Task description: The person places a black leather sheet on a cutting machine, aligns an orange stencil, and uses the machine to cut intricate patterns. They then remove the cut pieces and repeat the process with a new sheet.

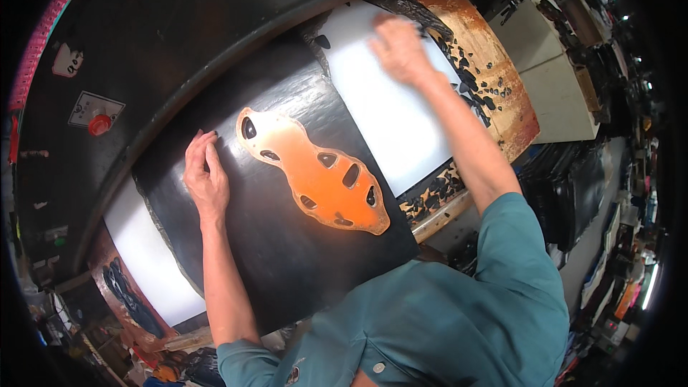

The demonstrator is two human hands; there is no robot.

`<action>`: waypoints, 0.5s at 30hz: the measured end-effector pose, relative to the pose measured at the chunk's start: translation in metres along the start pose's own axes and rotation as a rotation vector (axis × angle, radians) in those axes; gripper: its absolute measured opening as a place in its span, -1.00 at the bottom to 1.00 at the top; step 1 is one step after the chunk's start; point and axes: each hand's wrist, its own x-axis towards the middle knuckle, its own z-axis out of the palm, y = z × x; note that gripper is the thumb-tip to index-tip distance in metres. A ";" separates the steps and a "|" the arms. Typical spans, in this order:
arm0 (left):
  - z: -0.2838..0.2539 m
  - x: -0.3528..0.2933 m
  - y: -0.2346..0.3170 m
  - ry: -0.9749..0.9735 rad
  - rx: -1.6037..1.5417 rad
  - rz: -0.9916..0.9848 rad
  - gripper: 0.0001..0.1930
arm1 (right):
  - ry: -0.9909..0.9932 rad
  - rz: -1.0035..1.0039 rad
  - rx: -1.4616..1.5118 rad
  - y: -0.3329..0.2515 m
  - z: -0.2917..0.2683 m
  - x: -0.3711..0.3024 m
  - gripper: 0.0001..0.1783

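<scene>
Your left hand (206, 179) is over the left part of the big black sheet (272, 272). Its fingers are bent and close together, with the thumb near them. A tiny dark bit shows at the fingertips, but I can't tell if you are pinching it. Your right hand (403, 50) is far out over the top end of the white sheet (394, 136). It is blurry, so I can't tell if it holds anything or touches the sheet.

The orange shape (315, 186) lies flat on the black sheet, between your two arms. It is long, with a thin middle and seven holes, and neither hand touches it. The white sheet is just to the right of the black sheet. Past it, lots of little black scraps (466, 79) lie on a brown board (519, 104). On your far left, a red button (99, 125) sits on the big dark machine (179, 21).
</scene>
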 end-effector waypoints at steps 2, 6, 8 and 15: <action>0.000 0.000 -0.001 0.006 0.001 0.005 -0.79 | 0.162 0.178 0.099 0.056 -0.008 0.000 -0.37; 0.002 0.000 -0.004 0.026 -0.011 0.006 -0.81 | 0.549 0.256 0.077 0.084 -0.005 -0.051 -0.42; 0.003 0.000 -0.005 0.035 -0.033 0.024 -0.82 | 0.533 -0.013 0.228 0.061 0.004 -0.102 -0.40; 0.004 0.001 -0.007 0.000 0.059 0.013 -0.78 | 0.147 -0.053 -0.108 0.056 0.002 -0.180 -0.34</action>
